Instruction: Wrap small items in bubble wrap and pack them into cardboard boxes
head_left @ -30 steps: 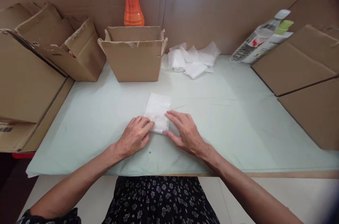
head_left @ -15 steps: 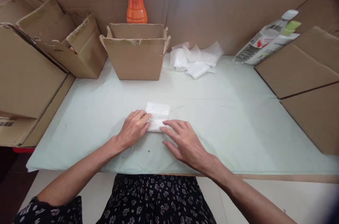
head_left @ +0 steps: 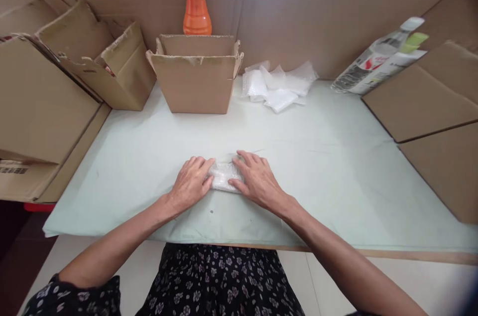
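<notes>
A small, flat bundle of clear bubble wrap (head_left: 225, 177) lies on the cloth-covered table in front of me. My left hand (head_left: 191, 179) grips its left end, thumb near the front edge and fingers at the back. On the right end, my right hand (head_left: 258, 179) holds it the same way, with the thumb pressed on the front part and the fingertips over the far edge. A thin transparent bit shows along that far edge. Whether anything is inside the wrap I cannot tell.
An open cardboard box (head_left: 197, 81) stands at the back, before an orange bottle (head_left: 197, 9). Bubble-wrap pieces (head_left: 280, 87) are heaped right of it. More cardboard boxes (head_left: 129, 74) are at left. A bag with a plastic bottle (head_left: 377, 59) leans beside cardboard (head_left: 421, 91) at right.
The bubble wrap's far part is folded over, so the bundle looks shorter front to back. My right hand has moved forward and closed on the right end. The view has shifted slightly.
</notes>
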Demonstrator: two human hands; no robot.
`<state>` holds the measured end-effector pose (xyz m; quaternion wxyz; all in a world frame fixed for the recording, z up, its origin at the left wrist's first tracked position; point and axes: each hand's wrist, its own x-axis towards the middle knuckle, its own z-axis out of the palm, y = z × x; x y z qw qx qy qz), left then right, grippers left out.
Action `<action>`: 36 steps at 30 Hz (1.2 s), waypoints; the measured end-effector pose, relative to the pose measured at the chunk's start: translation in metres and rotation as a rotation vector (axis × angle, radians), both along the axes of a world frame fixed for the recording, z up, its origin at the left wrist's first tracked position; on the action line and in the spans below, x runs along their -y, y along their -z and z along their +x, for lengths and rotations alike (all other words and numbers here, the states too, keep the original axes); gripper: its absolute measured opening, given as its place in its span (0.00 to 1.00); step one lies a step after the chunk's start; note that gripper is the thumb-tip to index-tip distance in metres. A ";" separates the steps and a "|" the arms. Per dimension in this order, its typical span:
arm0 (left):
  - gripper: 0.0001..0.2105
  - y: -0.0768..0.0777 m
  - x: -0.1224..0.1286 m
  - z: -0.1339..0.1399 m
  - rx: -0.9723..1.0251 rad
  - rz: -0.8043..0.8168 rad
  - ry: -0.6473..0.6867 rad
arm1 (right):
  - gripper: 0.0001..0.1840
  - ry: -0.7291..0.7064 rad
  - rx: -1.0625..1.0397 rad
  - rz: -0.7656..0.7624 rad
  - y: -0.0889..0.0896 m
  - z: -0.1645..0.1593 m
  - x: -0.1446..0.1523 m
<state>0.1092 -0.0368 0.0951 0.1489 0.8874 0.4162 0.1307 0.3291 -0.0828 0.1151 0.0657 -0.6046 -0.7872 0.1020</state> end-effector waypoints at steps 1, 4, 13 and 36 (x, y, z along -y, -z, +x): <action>0.21 0.001 -0.002 0.001 -0.005 0.010 -0.015 | 0.26 -0.006 0.011 -0.009 0.000 -0.001 -0.005; 0.26 0.004 -0.003 -0.001 0.044 -0.017 -0.013 | 0.20 -0.068 -0.027 -0.024 0.004 -0.004 -0.010; 0.16 -0.021 -0.006 -0.004 0.236 0.042 0.263 | 0.16 0.008 -0.502 -0.230 0.005 0.016 0.008; 0.13 -0.096 -0.056 -0.009 0.538 0.434 -0.252 | 0.11 0.380 -0.690 0.092 -0.029 0.065 0.014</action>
